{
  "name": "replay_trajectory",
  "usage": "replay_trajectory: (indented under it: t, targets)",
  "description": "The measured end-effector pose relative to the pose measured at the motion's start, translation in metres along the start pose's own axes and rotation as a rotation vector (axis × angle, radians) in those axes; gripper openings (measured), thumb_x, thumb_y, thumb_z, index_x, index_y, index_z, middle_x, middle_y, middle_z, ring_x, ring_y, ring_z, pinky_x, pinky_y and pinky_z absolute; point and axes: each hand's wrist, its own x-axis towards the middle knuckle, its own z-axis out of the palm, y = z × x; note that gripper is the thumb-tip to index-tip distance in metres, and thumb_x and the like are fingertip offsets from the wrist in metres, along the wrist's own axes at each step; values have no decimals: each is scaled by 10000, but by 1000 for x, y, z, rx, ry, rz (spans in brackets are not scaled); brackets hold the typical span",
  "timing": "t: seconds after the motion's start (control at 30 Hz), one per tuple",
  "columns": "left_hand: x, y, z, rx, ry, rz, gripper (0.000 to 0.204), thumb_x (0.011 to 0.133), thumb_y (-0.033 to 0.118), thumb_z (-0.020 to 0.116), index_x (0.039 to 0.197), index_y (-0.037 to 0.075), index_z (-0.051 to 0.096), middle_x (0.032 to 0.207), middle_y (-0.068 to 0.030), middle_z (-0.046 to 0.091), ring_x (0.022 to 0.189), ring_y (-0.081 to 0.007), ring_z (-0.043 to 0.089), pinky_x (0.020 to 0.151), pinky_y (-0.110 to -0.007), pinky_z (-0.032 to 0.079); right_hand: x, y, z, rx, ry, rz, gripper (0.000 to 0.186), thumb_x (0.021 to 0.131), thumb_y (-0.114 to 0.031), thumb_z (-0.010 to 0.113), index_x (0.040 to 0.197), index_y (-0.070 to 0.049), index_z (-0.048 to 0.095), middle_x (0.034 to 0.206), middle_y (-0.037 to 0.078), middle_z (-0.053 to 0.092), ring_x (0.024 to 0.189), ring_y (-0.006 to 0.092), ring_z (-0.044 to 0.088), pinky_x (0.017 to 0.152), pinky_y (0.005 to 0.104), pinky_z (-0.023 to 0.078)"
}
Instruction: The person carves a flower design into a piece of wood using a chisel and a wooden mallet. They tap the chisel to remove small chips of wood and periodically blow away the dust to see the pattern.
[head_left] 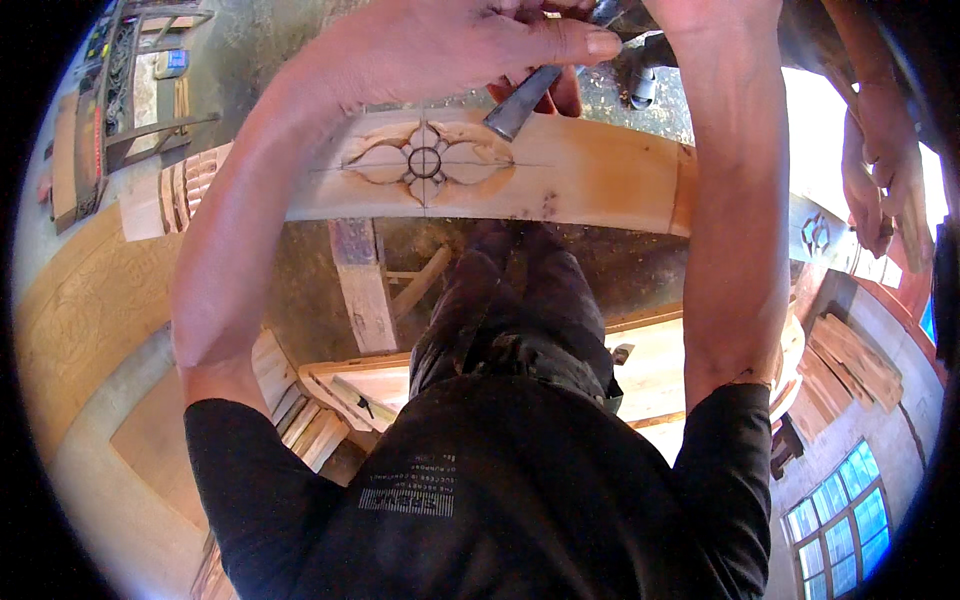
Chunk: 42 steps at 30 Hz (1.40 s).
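Observation:
A long pale wooden board [600, 170] lies across in front of me, with a flower pattern [425, 162] carved into it around a ring and pencilled cross lines. Above its far edge my left hand [530, 45] is closed around a chisel [522, 105], thumb stretched along the top. The dark metal blade slants down toward the board, its wide end just right of the carving; whether it touches the wood I cannot tell. My right hand [712, 12] reaches to the top edge beside the chisel's upper part. Its fingers are cut off from view.
Another person's hands [880, 190] are at the far right, by a board with a dark carved pattern [815, 235]. A wooden trestle leg [362, 285] stands beneath my board. Planks [850, 360] lie at the lower right. A metal-framed rack [125, 110] stands at the left.

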Motion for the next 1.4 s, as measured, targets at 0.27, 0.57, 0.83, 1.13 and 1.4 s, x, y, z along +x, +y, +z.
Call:
replay_trajectory:
  t: [0.27, 0.57, 0.83, 1.13, 1.4]
  targets:
    - [0, -12, 3, 28, 32, 131, 301, 1076, 285, 582, 1013, -1, 652, 822, -99, 732, 754, -166, 716, 679, -356, 568, -4, 5, 5, 23, -47, -23, 421, 1089, -416, 428, 796, -114, 439, 661, -10, 439, 433, 105, 338, 414, 247, 297]
    - [-3, 8, -5, -54, -32, -10, 273, 1041, 294, 645, 1092, 31, 699, 886, -98, 754, 867, -160, 732, 768, -330, 567, -19, 8, 20, -19, 68, -43, 415, 1090, -403, 432, 788, -118, 450, 638, -13, 427, 414, 102, 310, 391, 247, 270]
    - [-4, -11, -1, -57, 83, -78, 339, 1067, 352, 590, 1025, 28, 677, 884, -60, 747, 801, -118, 706, 745, -254, 554, -18, 8, 28, -26, 221, -2, 440, 1082, -454, 446, 801, -115, 456, 639, -17, 432, 414, 106, 317, 390, 264, 274]
    - [-90, -26, 13, 680, 991, -140, 286, 989, 297, 663, 1073, 24, 684, 1032, -142, 743, 1015, -302, 726, 898, -423, 546, -10, -26, -4, 103, -53, 52, 515, 1093, -491, 356, 805, -71, 437, 705, 18, 421, 478, 107, 383, 495, 249, 342]
    - [-102, -23, 102, 995, 725, -21, 695, 858, 514, 719, 1407, 103, 607, 1504, -125, 570, 1444, -366, 480, 1226, -595, 303, -9, -28, -1, 121, -143, 43, 452, 1077, -426, 429, 773, -92, 407, 700, 11, 383, 490, 108, 368, 505, 247, 329]
